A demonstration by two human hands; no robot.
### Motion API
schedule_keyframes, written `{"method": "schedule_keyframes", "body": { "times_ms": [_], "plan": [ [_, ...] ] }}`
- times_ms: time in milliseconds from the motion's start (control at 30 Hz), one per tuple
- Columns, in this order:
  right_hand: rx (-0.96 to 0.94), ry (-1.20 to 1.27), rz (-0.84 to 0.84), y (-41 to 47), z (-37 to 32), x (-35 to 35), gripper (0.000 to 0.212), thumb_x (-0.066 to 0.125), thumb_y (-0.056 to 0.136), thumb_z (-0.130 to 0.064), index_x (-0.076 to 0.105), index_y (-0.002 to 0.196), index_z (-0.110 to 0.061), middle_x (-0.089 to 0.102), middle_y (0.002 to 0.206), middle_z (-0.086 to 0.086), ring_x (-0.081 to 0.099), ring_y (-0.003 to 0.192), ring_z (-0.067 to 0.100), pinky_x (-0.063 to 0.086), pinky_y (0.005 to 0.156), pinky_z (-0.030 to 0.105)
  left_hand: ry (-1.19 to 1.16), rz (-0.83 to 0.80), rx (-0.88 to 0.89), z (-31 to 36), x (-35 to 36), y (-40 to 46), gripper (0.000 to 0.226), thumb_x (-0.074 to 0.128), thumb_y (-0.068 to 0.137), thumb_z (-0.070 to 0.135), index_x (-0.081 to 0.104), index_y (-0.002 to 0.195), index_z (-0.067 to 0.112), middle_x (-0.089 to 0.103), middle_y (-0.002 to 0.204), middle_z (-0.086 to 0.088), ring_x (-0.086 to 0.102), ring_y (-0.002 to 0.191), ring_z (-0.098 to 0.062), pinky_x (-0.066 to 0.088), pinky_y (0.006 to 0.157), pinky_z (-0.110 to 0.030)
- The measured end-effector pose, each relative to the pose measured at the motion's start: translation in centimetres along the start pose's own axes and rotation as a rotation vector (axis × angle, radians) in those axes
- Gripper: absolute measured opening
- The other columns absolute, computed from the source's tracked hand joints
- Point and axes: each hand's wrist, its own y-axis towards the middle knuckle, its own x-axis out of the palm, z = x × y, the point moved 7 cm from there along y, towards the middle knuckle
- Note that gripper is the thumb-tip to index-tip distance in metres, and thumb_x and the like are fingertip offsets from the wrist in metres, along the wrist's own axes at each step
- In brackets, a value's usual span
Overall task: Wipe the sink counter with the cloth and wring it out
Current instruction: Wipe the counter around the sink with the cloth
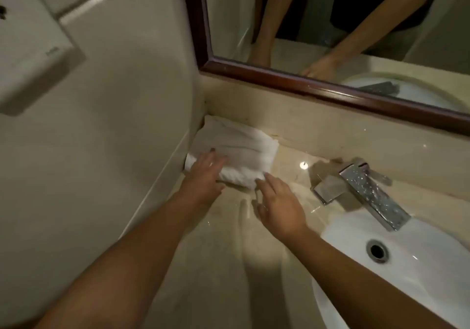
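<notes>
Left of the chrome faucet (pixel 366 191), both hands, the left hand (pixel 203 176) and right hand (pixel 277 206), lie flat-fingered on the soft, limp white folded cloth (pixel 234 150), best gathered by its near edge.

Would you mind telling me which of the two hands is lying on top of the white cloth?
The left hand: it rests flat on the cloth, while the right hand only touches its near edge.

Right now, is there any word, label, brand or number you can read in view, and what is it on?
Wall-mounted dispenser: a small brand mark on its front edge, too blurred to read.
Faucet, cloth, sink, mirror frame: no text visible.
Nothing else carries legible writing.
</notes>
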Motion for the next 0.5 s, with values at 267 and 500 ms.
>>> {"method": "schedule_keyframes", "body": {
  "times_ms": [267,500],
  "plan": [
    [0.163,0.11,-0.082,3.6,0.9,2.8,0.059,0.065,0.092,-0.021,0.042,0.145,-0.025,0.024,0.154,0.016,0.052,0.123,0.035,0.05,0.099,0.037,-0.129,0.38,-0.02,0.0,-2.0,0.1,0.029,0.044,0.077,0.021,0.067,0.091,0.01,0.066,0.097,-0.012,0.061,0.092,-0.032,0.049,0.076,-0.04],
    [0.331,0.509,0.218,4.9,0.9,-1.6,0.02,0.067,0.087,-0.018,0.066,0.107,-0.02,0.069,0.094,0.005,0.064,0.078,0.02,0.053,0.07,0.033,-0.618,0.565,-0.191,0.1,-6.8,-0.5,0.017,0.076,0.075,0.006,0.062,0.074,0.014,0.059,0.07,0.003,0.056,0.067,-0.017,0.037,0.059,-0.018]
  ]
}}
